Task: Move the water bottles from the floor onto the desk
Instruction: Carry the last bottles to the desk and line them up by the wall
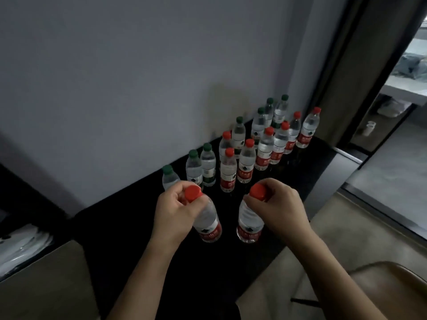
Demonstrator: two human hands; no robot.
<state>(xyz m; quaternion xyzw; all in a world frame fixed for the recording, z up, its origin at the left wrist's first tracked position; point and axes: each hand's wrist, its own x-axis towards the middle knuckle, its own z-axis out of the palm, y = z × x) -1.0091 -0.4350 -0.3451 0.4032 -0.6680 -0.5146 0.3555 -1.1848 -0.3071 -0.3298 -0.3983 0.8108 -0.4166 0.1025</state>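
Two clear red-capped, red-labelled bottles at the near edge of the black desk. Left hand grips the neck of the left bottle, tilted; right hand grips the neck of the right bottle. Farther back, a row of upright bottles, red- and green-capped, runs along the grey wall. Doorway at far right.

place: home or hotel-like room | cues: black desk; chair; doorway
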